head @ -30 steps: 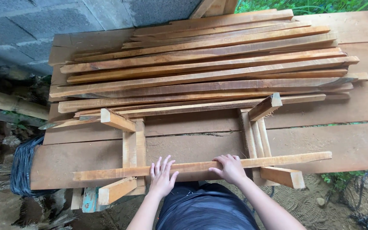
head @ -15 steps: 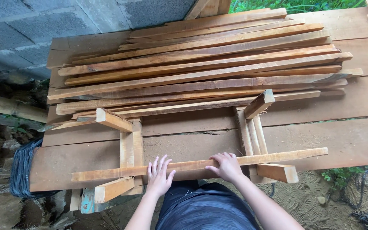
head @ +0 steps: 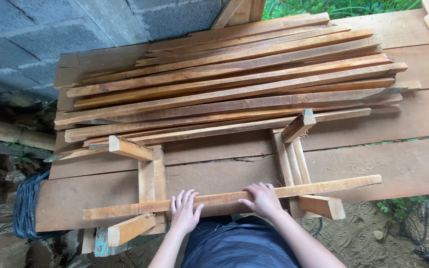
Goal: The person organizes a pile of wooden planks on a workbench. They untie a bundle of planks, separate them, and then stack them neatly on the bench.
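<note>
Both hands down on one long wood strip (head: pixel 232 197) laid across two small jig frames at near edge of bench (head: pixel 413 164): left hand (head: pixel 184 211) flat, fingers spread; right hand (head: pixel 261 199) curled over it. Behind strip, big stack of strips (head: pixel 234 82) untouched, so early going by the look.

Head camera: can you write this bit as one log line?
left hand: flat on slat | right hand: gripping slat | slat: across two wooden frames | behind: slat pile

two hands (head: pixel 184 213), two cradles (head: pixel 150 181) — one slat (head: pixel 224 197)
</note>
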